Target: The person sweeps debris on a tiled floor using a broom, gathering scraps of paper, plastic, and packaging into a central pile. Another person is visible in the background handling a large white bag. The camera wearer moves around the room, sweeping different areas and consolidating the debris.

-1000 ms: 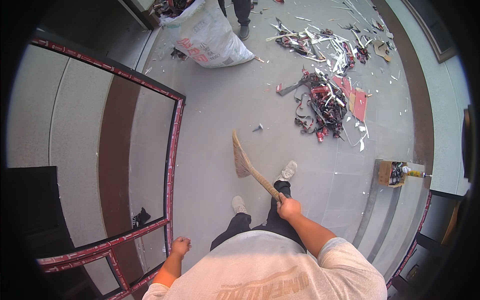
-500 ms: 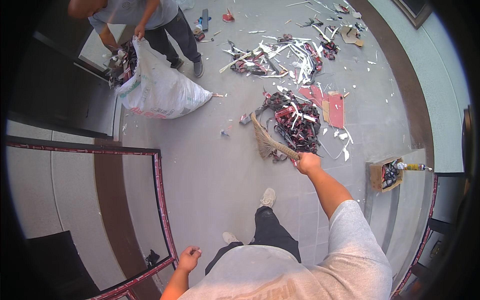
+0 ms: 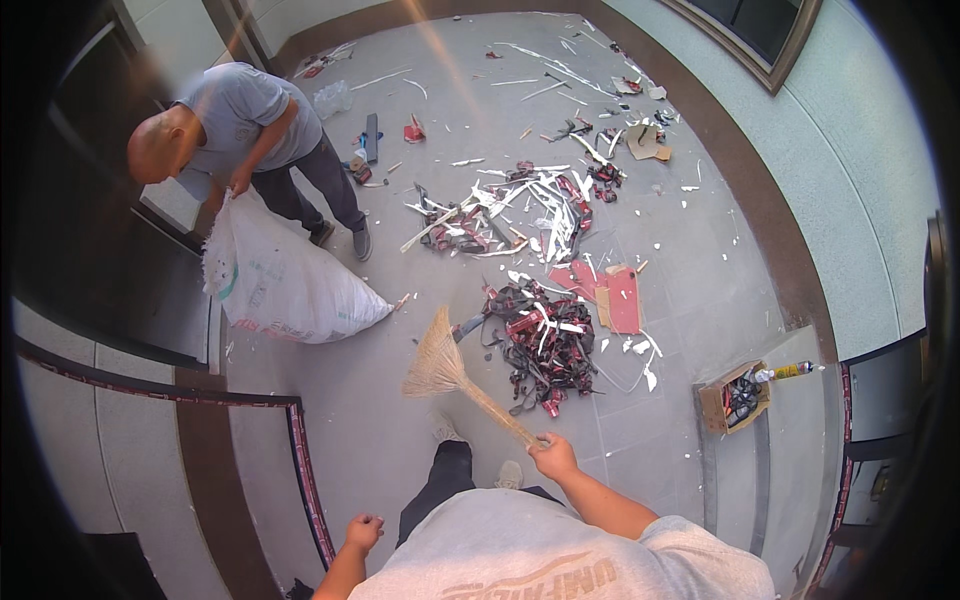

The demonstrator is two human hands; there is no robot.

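My right hand (image 3: pixel 553 457) grips the thin handle of a straw broom (image 3: pixel 440 362). The broom's fanned head is lifted off the grey floor, left of a pile of red and black scrap (image 3: pixel 540 345). At the lower edge my left hand (image 3: pixel 364 530) hangs beside my body, fingers curled, holding nothing. My feet stand just under the broom.
Another person (image 3: pixel 245 130) bends at the upper left, holding open a large white sack (image 3: pixel 285 285). White strips and red debris (image 3: pixel 510 215) litter the floor ahead. A small cardboard box (image 3: pixel 735 395) with a bottle sits at the right. A red-edged frame (image 3: pixel 300 450) runs along the left.
The view has tilted up, showing the other person and more debris. The broom has swung left, from over the scrap pile to its left side. My right hand drew back toward me.
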